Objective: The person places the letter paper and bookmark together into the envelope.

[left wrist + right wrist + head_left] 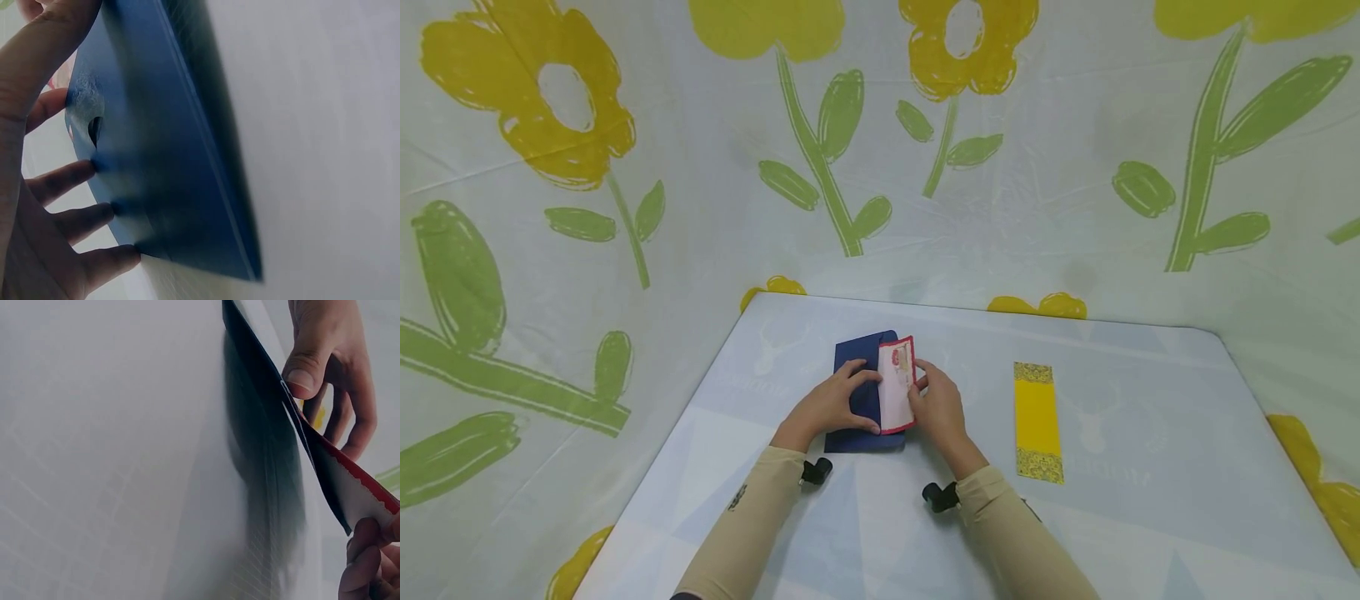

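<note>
A dark blue envelope-like sleeve (pixel 853 442) lies near the table's middle, tilted up off the surface in the wrist views. Against its right part stands a white card with a red border (pixel 893 400), printed near the top. My left hand (pixel 831 402) holds the blue sleeve, its thumb and fingers spread along the card's left edge. In the left wrist view its fingertips touch the sleeve's edge. My right hand (pixel 940 408) pinches the card's right edge. The right wrist view shows the red edge (pixel 359 472) slanting out from the blue sleeve.
A yellow strip (pixel 1037 417) with patterned ends lies flat to the right of my right hand. Small black wrist cameras (pixel 940 497) sit on both sleeved wrists. A flower-printed cloth (pixel 1045 192) hangs behind and beside the pale table (pixel 1135 517).
</note>
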Motion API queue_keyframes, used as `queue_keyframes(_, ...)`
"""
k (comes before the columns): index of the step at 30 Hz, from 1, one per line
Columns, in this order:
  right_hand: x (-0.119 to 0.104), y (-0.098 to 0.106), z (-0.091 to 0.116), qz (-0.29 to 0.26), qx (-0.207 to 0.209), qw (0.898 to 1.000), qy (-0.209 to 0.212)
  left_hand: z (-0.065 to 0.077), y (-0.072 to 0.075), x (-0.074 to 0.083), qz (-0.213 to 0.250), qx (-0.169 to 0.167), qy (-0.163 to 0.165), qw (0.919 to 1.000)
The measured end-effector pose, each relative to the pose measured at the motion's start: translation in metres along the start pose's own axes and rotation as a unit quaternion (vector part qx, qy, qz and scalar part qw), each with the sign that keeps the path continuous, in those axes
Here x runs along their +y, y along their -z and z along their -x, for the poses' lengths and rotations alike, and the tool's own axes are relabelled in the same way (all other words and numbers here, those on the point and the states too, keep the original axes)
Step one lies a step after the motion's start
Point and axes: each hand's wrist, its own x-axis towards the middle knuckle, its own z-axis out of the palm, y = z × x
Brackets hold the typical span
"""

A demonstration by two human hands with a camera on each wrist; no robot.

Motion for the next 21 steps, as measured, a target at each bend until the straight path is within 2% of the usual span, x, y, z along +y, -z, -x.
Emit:
queue_keyframes(11,-0.0021,0.0100,-0.0027,0.020,0.034,0.999,-0.010,-0.0026,-0.0030,0.0002,-0.016,-0.005,-0.006,0.9998)
queue_keyframes(21,-0.0034,0.0063,-0.0007,0.081,0.044,0.994,0.050,-0.0034,-0.0002,0.0017,-0.007,-0.001,-0.009,0.9999)
